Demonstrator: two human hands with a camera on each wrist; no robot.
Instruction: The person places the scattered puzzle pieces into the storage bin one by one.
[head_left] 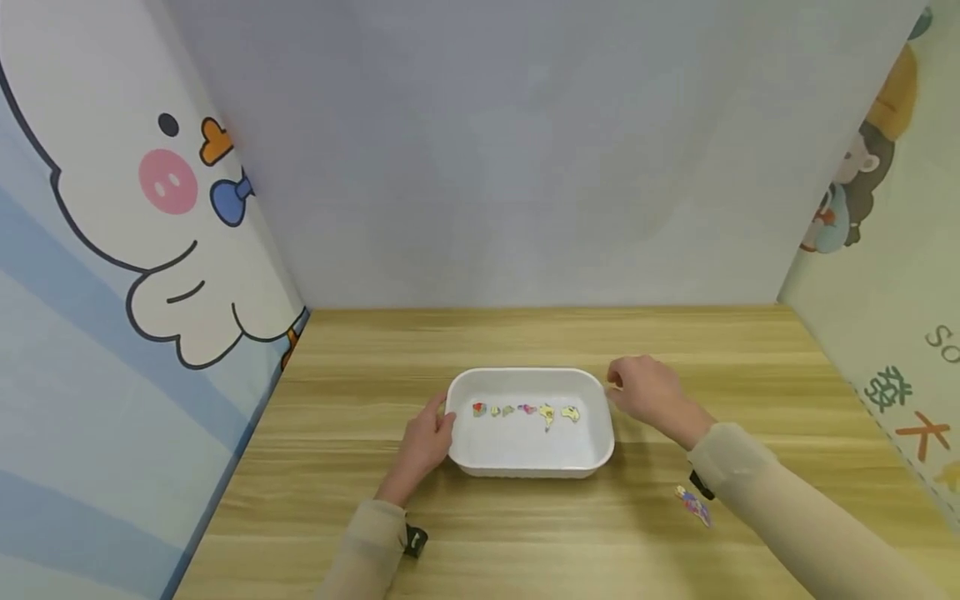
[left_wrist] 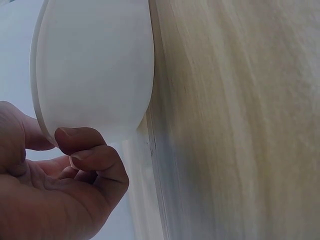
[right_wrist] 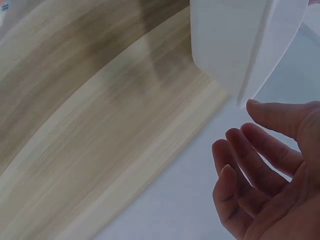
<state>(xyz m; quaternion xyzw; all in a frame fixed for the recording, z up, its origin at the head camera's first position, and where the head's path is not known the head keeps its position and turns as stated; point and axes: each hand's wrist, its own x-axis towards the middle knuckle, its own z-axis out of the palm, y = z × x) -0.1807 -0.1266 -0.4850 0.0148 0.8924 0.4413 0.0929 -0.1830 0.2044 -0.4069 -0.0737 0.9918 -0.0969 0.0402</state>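
Observation:
A white rectangular tray [head_left: 517, 451] sits on the wooden table, with several small colourful cut-out pieces [head_left: 547, 413] in a row inside it. My left hand [head_left: 424, 440] holds the tray's left end; in the left wrist view, the thumb and curled fingers pinch the rim of the white wall [left_wrist: 95, 70]. By the tray's right end is my right hand [head_left: 651, 392]. The right wrist view shows that hand [right_wrist: 272, 160] with loosely bent fingers and nothing between them, its thumb tip close to the tray corner [right_wrist: 235, 45]. Whether the thumb touches the rim I cannot tell.
Another colourful piece [head_left: 693, 506] lies on the wooden table [head_left: 337, 467], right of the tray and beside my right forearm. A plain pale wall [head_left: 510, 167] rises behind the table. Cartoon-printed panels stand at the left [head_left: 97, 275] and right [head_left: 885, 292].

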